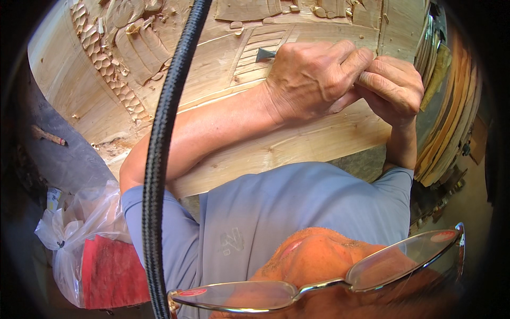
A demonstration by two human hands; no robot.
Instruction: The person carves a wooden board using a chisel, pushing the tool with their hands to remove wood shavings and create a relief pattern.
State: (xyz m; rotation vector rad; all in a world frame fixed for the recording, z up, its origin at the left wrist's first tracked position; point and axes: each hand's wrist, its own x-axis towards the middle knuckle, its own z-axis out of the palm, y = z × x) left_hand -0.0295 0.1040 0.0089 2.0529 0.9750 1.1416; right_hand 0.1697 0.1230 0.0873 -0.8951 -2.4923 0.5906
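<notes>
My left hand (pixel 312 81) is closed around a carving chisel, whose flared steel blade (pixel 265 54) sticks out on the left. That blade lies over a carved patch of parallel slats (pixel 255 47) on a pale wooden relief panel (pixel 287 147). Against the fingers of my left hand, my right hand (pixel 392 85) is curled, its fingertips meeting them. The chisel's handle is hidden by the hands, so I cannot tell whether my right hand grips it.
Carved relief with wood shavings (pixel 133 30) covers the panel's far side. Several long-handled tools or wooden strips (pixel 442 131) lie to the right. A clear plastic bag (pixel 67 231) and red material (pixel 113 273) sit at lower left. A black braided cable (pixel 159 159) crosses the view.
</notes>
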